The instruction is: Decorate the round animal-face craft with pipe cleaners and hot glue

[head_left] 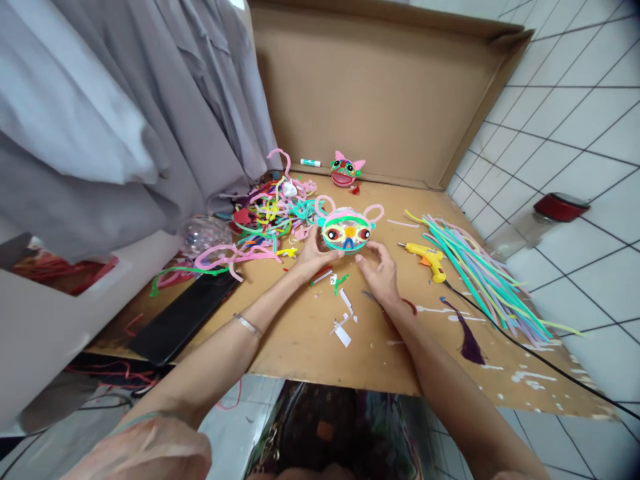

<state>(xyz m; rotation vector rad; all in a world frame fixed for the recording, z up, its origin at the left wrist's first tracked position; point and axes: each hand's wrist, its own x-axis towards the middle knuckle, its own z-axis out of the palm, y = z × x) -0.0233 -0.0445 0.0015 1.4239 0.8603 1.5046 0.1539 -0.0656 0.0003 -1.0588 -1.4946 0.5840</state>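
Observation:
A pipe-cleaner animal head [346, 233] with pink loop ears, red-rimmed eyes and an orange nose is held upright just above the table. My left hand [313, 257] grips its lower left side, thumb along the bottom edge. At its lower right edge, the fingers of my right hand [381, 270] curl round it, the thumb below. Beneath the hands lie white paper scraps [343, 335] and green pipe-cleaner bits [341, 284]. Scissors, partly hidden under my right wrist, show a red handle [411, 306].
A yellow glue gun [426, 260] with a black cord, a pipe-cleaner bundle [490, 280] and a purple tassel [469, 340] lie right. Tangled pipe cleaners [270, 217] and a black tray-like object [185, 317] are left. A finished pink-eared head [344, 170] sits by the cardboard [370, 93].

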